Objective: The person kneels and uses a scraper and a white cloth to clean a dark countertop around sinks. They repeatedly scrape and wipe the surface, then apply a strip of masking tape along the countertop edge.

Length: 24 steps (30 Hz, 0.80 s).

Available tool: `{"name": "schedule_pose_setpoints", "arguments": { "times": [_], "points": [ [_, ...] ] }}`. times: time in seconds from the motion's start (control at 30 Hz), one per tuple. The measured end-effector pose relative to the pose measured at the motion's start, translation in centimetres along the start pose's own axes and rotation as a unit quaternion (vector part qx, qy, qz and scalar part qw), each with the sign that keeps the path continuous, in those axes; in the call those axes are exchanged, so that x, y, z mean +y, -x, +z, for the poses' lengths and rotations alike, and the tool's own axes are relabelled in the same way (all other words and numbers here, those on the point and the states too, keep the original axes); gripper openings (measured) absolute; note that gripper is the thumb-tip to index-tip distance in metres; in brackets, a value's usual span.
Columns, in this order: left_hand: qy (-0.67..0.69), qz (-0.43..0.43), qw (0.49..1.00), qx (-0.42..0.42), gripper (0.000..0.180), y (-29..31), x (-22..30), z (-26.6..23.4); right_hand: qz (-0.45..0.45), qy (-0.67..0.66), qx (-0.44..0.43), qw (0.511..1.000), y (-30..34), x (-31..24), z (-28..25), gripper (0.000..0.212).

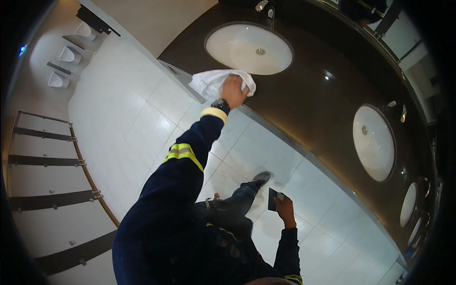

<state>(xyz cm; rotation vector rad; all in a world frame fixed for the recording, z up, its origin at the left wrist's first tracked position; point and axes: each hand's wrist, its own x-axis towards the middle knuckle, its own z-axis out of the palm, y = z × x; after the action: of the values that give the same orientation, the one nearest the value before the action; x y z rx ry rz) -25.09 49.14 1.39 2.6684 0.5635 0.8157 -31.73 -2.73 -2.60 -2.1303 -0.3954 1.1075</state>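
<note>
The left hand point(233, 91) presses a crumpled white cloth point(213, 81) onto the dark worktop point(304, 99), fingers clamped on it, at about seven o'clock from the nearest white basin point(249, 48). The right hand point(284, 205) grips a small dark flat object point(272, 198) low over the tiled floor point(142, 118), well apart from the left.
</note>
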Motion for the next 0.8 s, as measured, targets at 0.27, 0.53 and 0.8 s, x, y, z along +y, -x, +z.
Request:
{"name": "schedule_pose_setpoints", "arguments": {
  "times": [0.27, 0.53, 0.8],
  "points": [
    [-0.063, 0.051, 0.996, 0.041, 0.040, -1.5, -3.5, -0.1, -0.002, -0.122, 0.111, 0.986, -4.5, 3.9, 16.4, 0.035],
    [-0.085, 0.112, 0.989, -0.033, 0.063, -3.2, -16.2, -0.4, 0.053, -0.289, 0.183, 0.938, -0.8, -0.9, 28.4, 0.032],
    [-0.178, 0.118, 0.973, -0.084, 0.049, -7.7, -33.4, -8.0, 0.049, -0.581, 0.359, 0.729, -7.2, 0.5, 31.2, 0.025]
  ]
}}
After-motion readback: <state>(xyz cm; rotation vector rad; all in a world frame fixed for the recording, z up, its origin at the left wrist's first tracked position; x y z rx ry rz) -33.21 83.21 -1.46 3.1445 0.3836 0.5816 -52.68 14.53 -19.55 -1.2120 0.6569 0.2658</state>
